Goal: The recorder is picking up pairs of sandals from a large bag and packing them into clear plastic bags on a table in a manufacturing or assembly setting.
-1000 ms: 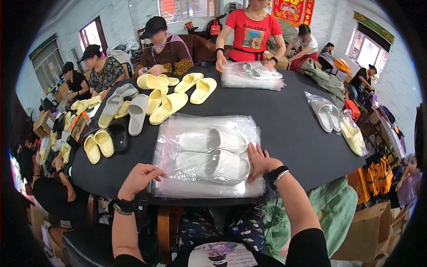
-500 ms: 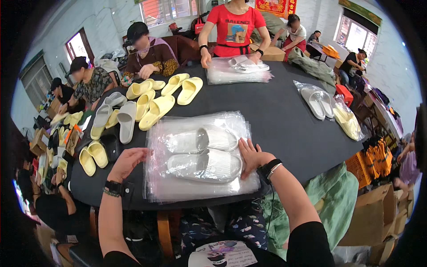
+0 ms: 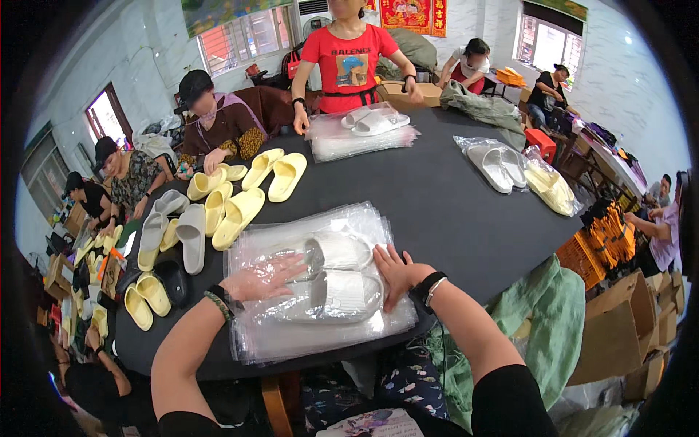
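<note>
In front of me a pair of white slippers (image 3: 348,290) lies inside a clear plastic bag, on top of a stack of clear plastic bags (image 3: 320,338). My left hand (image 3: 263,278) rests flat over the heel ends of the slippers, fingers stretched out on the plastic. At the toe side my right hand (image 3: 397,274) presses on the bag, its fingers spread. Neither hand grips anything. Yellow slippers (image 3: 239,217) and a grey slipper (image 3: 191,238) lie loose on the black table, left of the stack.
Across the table (image 3: 429,189) a person in a red shirt (image 3: 352,65) stands behind another bag stack (image 3: 349,146) topped with white slippers. Bagged white slippers (image 3: 496,166) and bagged yellow slippers (image 3: 547,186) lie at the right. Green cloth (image 3: 542,320) hangs at the near right edge.
My left hand has moved right, from beside the stack onto the bagged slippers. My right hand stays at the toe side. The view has shifted; the person across has raised a hand off their slippers.
</note>
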`<state>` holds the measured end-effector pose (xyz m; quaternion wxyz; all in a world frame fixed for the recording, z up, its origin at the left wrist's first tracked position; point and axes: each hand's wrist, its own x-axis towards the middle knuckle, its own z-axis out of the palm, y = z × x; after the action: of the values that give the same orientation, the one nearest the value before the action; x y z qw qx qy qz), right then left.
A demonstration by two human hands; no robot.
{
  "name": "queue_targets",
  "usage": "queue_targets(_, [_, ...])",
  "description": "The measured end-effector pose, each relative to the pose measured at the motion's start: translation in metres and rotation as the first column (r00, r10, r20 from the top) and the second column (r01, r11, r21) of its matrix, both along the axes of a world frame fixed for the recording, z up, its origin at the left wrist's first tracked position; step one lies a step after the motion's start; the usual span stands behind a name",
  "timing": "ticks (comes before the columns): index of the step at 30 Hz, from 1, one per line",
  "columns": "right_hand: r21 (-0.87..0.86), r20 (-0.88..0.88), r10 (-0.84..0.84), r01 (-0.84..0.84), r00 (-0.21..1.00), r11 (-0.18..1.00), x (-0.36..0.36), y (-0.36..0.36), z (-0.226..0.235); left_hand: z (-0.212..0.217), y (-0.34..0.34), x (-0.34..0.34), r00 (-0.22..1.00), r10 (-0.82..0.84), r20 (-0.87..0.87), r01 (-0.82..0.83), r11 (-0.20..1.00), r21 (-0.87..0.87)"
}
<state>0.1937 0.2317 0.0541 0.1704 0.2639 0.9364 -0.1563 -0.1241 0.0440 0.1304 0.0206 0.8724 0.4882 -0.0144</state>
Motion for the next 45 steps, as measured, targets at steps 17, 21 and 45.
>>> queue_targets(17, [-0.009, -0.002, -0.003, 0.003, 1.0, 1.0, -0.003, -0.006, 0.011, -0.084, 0.062, 0.027, 0.944, 0.223, 0.241, -0.212, 0.975, -0.073])
queue_targets(21, [-0.011, -0.018, 0.004, -0.004, 1.0, 1.0, 0.003, -0.005, 0.007, -0.086, 0.066, 0.034, 0.901, 0.16, 0.403, -0.168, 0.986, -0.015])
queue_targets(45, [-0.038, -0.019, 0.008, -0.009, 1.0, 0.999, -0.003, -0.005, 0.014, 0.081, -0.157, -0.108, 0.464, 0.806, 0.366, -0.835, 0.26, 0.485])
